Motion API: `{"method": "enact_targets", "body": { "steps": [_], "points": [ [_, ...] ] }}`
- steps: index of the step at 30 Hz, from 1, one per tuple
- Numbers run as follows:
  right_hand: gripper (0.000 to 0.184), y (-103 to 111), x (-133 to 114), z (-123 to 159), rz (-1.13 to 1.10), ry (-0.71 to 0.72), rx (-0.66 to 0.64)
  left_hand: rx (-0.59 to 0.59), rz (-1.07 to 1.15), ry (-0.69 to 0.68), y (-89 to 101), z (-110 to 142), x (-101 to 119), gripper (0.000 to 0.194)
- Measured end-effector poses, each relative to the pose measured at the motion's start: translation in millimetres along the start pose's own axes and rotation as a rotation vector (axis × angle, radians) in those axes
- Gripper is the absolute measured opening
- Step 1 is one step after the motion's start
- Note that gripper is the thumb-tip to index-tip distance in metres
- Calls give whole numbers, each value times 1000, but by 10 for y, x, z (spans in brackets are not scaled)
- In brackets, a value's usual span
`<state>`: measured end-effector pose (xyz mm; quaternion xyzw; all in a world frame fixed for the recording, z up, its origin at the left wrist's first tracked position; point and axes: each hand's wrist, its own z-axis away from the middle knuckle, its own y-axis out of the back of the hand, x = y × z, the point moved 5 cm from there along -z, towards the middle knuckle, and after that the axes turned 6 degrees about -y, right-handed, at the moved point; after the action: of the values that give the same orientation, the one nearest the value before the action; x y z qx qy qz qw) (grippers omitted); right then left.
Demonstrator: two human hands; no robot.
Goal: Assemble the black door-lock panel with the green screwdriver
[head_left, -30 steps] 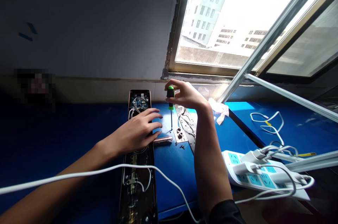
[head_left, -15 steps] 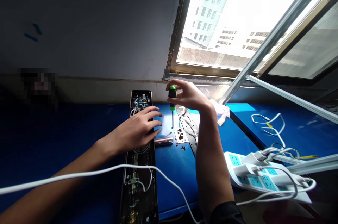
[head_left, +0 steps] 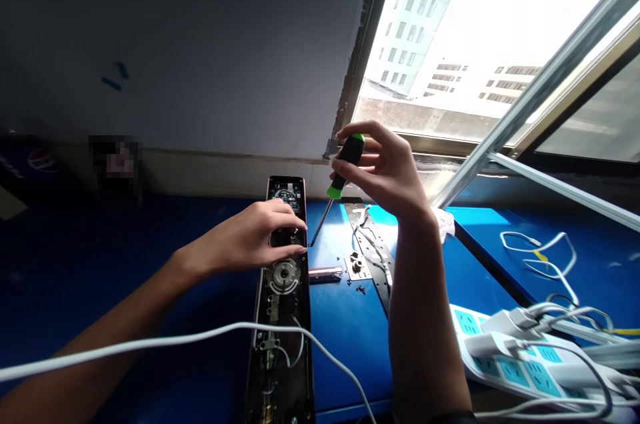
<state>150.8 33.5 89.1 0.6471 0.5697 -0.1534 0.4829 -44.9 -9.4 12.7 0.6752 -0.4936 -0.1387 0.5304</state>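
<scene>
My right hand (head_left: 380, 167) grips a screwdriver (head_left: 349, 161) with a black and green handle. Its shaft slants down to the left, and the tip sits close beside my left thumb, at the right edge of a long black housing (head_left: 287, 371). A tiny dark piece, perhaps a screw, shows at the tip. My left hand (head_left: 265, 231) lies across the housing, thumb and forefinger apart, nothing visible between them. The open housing shows a circuit board (head_left: 287, 194) at its far end, a round metal part (head_left: 284, 273) and white wires.
Right of the housing lie a pinkish metallic bar (head_left: 325, 275), a small metal plate (head_left: 357, 265), several loose screws (head_left: 361, 289) and a dark perforated strip (head_left: 380, 247). A white cable (head_left: 200, 334) crosses in front. A loaded power strip (head_left: 515, 364) stands at right on the blue table (head_left: 345, 371).
The screwdriver has moved from upright over the table to tilted, its tip now at the housing's edge by my left thumb. My left thumb and forefinger have shifted toward the tip. The view has shifted left.
</scene>
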Motion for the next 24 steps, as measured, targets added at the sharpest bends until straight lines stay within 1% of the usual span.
{"method": "enact_targets", "body": {
  "steps": [3, 5, 8, 11, 14, 20, 24],
  "points": [
    [39, -71, -64, -34, -5, 32, 14, -16, 37, 25, 47, 19, -27, 26],
    [43, -110, -78, -55, -3, 35, 18, -10, 49, 20, 55, 28, -52, 18],
    [45, -143, -77, -70, -8, 29, 34, 1, 85, 50, 54, 49, -113, 14],
    [42, -150, -84, -68, -20, 52, 57, 5, 154, 114, 58, 81, -172, 14],
    [39, -150, -93, -63, -25, 75, 74, 40, 205, 150, 84, 105, -197, 16],
    [46, -142, -86, -59, -34, 67, 115, 97, 224, 98, 136, 103, -156, 22],
    [48, -123, -88, -53, -60, 74, 150, 94, 222, 92, 146, 103, -134, 25]
  ]
}}
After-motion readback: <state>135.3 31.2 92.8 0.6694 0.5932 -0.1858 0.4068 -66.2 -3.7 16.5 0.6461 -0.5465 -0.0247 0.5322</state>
